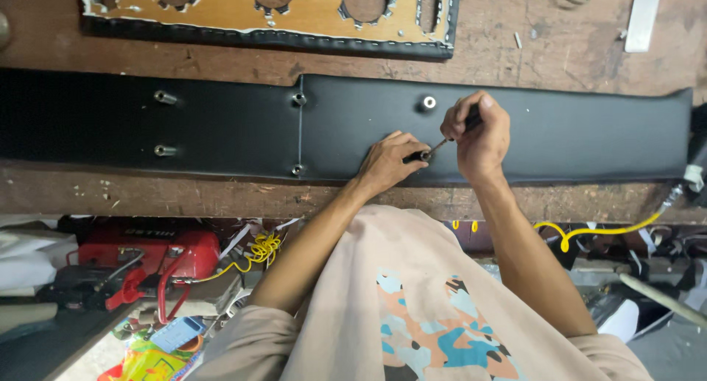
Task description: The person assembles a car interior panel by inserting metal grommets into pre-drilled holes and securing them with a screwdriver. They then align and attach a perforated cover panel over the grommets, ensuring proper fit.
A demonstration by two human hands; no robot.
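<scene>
Long black leather-covered panels (pixel 515 134): one
Protruding metal studs (pixel 164 97): six
Perforated tan wooden boards (pixel 221 9): one
Bare hands (pixel 479 134): two
</scene>
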